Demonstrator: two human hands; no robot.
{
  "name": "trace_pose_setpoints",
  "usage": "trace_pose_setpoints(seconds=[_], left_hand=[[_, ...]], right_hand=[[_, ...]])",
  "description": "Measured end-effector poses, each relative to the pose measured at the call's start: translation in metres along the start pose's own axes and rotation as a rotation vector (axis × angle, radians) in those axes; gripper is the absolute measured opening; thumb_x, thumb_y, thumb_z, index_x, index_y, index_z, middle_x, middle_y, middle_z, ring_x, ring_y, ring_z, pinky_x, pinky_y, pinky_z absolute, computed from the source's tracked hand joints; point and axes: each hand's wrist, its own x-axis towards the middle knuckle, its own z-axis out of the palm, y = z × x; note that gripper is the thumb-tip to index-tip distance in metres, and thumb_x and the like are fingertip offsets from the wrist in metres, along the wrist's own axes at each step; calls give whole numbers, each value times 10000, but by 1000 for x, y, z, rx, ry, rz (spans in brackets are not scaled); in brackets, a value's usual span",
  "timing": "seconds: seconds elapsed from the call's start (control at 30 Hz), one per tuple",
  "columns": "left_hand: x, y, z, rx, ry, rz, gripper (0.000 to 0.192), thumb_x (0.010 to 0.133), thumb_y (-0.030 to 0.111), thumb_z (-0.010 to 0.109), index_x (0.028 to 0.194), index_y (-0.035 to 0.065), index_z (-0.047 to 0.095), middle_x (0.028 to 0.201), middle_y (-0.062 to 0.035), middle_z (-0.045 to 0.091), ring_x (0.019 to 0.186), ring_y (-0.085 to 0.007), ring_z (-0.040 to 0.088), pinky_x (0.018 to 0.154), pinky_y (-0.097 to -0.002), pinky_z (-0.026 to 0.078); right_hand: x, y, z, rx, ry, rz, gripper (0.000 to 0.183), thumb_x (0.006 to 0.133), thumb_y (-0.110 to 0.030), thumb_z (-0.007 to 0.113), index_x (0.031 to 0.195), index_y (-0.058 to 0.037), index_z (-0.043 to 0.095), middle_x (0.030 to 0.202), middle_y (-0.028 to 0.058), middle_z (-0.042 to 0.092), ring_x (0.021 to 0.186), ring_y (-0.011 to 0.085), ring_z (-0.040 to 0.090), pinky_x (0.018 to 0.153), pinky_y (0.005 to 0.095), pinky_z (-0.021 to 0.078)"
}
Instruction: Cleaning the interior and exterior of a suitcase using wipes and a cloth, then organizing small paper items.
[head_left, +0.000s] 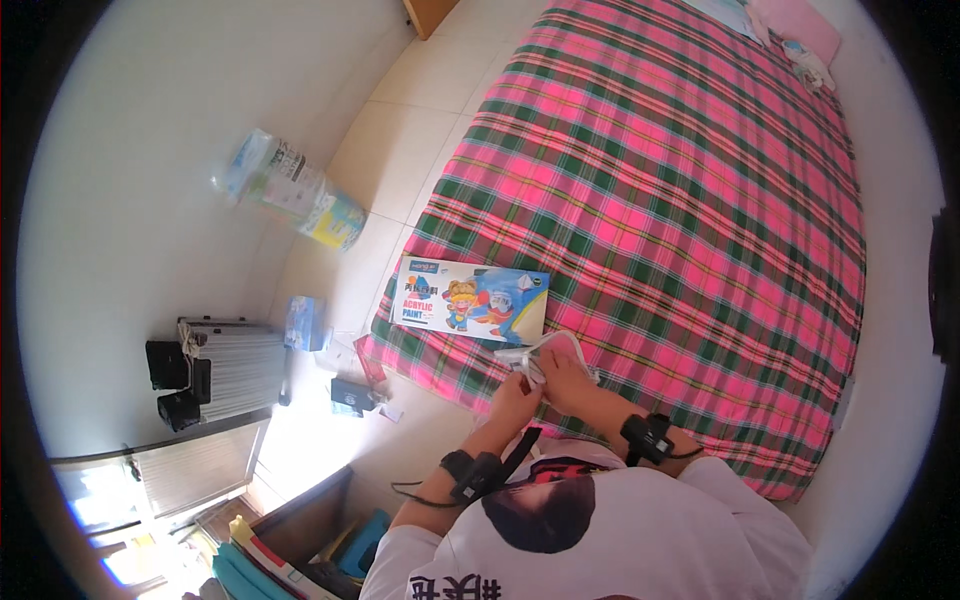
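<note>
Both hands are together near the lower edge of the bed, over a clear plastic pouch with a pale rim. My left hand pinches a whitish strip or flap at the pouch's left end. Across the pouch lies my right hand, its fingers bent onto it and close to the left fingertips. What the pouch holds cannot be told. Just beyond the hands, a flat acrylic paint box with a cartoon figure lies on the plaid bedspread. Black devices are strapped round both wrists.
A tall clear plastic container stands on the tiled floor by the wall. Nearer are a blue box, a dark box and a ribbed silver suitcase. An open drawer or cabinet with folders is at lower left.
</note>
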Motion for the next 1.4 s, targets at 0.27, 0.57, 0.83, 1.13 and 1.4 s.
trace_pose_setpoints(seconds=[0.27,0.57,0.83,1.13,1.4], left_hand=[[8,-67,3,-482,35,-91,276,744,177,614,920,-27,554,792,-99,623,724,-186,600,645,-320,464],[-31,-5,-24,13,374,76,396,683,197,714,1006,23,564,932,-126,584,829,-260,591,677,-347,480],[-64,44,-39,42,54,926,338,701,180,696,1019,124,595,881,-79,608,798,-263,605,670,-346,506],[-87,28,-43,40,247,862,145,804,131,586,884,42,503,826,-122,561,719,-310,577,607,-397,474],[-103,-28,-68,-187,168,672,165,828,177,573,858,30,505,768,-146,526,676,-297,526,595,-387,421]], right_hand=[[-36,-7,-74,311,128,9,505,749,-199,643,1192,-43,457,1120,200,511,1055,362,484,875,411,413],[-56,17,-42,474,146,27,314,747,-189,651,1025,-58,587,878,122,611,805,272,602,716,347,472],[-74,-21,-76,363,201,-257,179,747,-170,604,895,-72,580,798,119,595,762,335,571,658,417,450],[-124,-71,-81,237,331,-197,118,751,-182,597,797,-79,562,671,121,559,638,325,567,551,427,434],[-142,-140,-44,-74,580,-276,147,683,-101,645,785,-90,539,679,76,553,645,261,563,567,375,431]])
